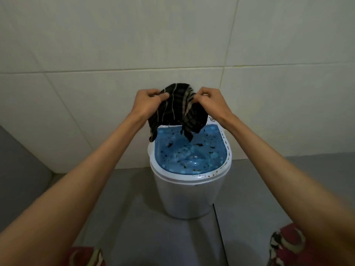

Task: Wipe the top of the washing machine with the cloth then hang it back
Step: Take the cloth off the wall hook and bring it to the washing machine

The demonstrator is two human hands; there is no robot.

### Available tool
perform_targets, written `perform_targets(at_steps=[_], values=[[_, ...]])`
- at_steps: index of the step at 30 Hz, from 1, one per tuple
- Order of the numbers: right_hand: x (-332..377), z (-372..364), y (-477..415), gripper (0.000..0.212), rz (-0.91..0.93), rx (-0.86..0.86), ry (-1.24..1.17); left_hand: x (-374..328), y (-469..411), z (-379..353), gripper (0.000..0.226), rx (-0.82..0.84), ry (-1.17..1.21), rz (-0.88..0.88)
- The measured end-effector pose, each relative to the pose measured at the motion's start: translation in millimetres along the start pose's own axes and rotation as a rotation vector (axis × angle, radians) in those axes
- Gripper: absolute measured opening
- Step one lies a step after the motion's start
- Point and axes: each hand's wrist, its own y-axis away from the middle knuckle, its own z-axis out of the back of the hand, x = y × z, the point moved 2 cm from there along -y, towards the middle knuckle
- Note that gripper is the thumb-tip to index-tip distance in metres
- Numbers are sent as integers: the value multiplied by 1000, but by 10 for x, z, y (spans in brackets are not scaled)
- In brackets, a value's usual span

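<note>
Below both outstretched arms stands the small white round washing machine [189, 196], its translucent blue lid [190, 150] speckled with dark debris. Above its far edge, the left hand [148, 101] and right hand [211, 100] pinch the dark striped cloth [178, 108], bunched and hanging; better to spread it flat before lowering, then sweep the specks together.

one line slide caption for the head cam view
Both hands, left and right, hold a striped dark cloth above the washing machine's speckled blue lid.

above lid [189, 152]: open | behind: tiled wall [269, 102] close | sides: bare floor [259, 189]
</note>
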Motion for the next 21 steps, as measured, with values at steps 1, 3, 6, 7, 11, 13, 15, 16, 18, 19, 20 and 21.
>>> perform_targets(at_steps=[1,3,6,7,11,13,15,16,18,19,20,21], values=[[58,-9,116,14,7,-1,-37,-43,124,10,17,-13,35,-6],[175,-23,371,17,5,27,-107,-133,400,30,16,-23,75,-4],[396,-2,686,11,18,129,-126,-311,712,49,23,-6,90,-17],[470,19,768,7,22,157,-120,-385,798,37,24,20,82,-14],[731,163,984,21,-13,242,-118,-624,1032,-4,42,120,7,23],[793,271,1072,28,-38,317,-129,-707,1127,4,44,240,-44,-15],[828,377,1146,31,-46,363,-149,-752,1201,14,43,361,-64,-36],[840,430,1178,34,-52,371,-153,-778,1233,4,41,399,-72,-44],[855,541,1240,45,-52,378,-119,-831,1318,-58,42,405,-128,-70],[860,593,1258,49,-46,371,-90,-851,1354,-95,43,379,-163,-81],[860,634,1265,51,-30,349,-54,-861,1387,-136,45,349,-193,-88],[860,668,1272,48,-3,310,-6,-855,1403,-173,45,325,-207,-88]])
